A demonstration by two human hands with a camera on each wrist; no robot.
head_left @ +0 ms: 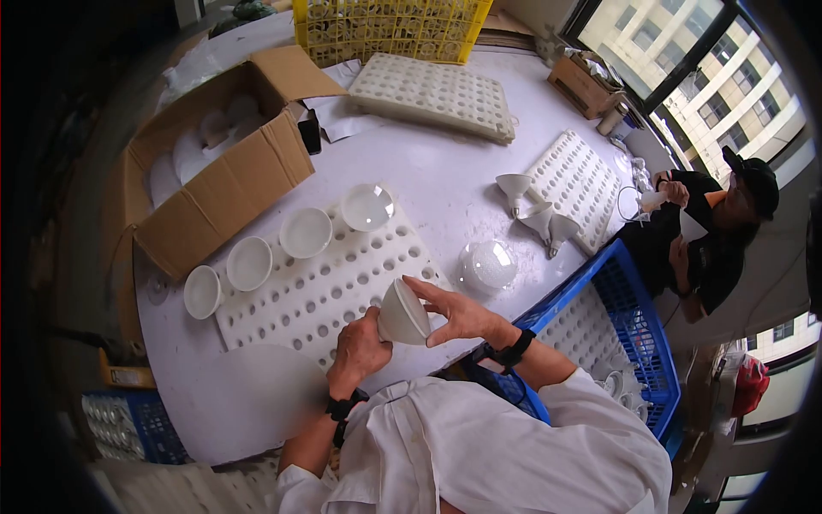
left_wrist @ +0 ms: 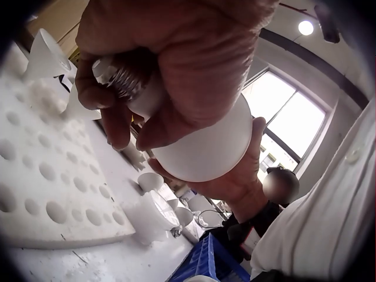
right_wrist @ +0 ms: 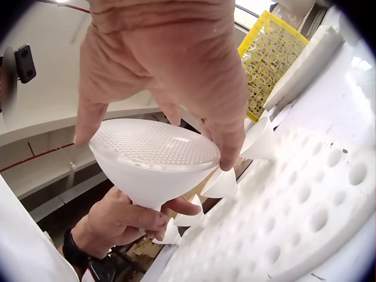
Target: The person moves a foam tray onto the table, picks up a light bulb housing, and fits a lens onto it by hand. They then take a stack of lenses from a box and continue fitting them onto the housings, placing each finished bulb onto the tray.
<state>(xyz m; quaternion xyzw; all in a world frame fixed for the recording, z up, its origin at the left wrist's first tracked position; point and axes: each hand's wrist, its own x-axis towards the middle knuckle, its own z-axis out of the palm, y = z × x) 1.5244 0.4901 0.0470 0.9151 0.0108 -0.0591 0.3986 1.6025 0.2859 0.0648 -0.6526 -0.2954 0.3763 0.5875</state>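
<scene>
A white reflector bulb is held tilted between both hands at the front edge of the table. My left hand grips it by the neck, its fingers curled just above the threaded screw base. With thumb and fingers spread across the wide end, my right hand holds the rim of the textured clear lens. The lens lies over the bulb's mouth in the right wrist view. Beyond the hands, a white foam tray with rows of holes carries several open bulb housings along its far side.
Clear lenses are stacked right of the tray. Loose bulbs lie by another foam tray. A cardboard box stands left, a yellow crate behind, a blue crate right. Another person works at the far right.
</scene>
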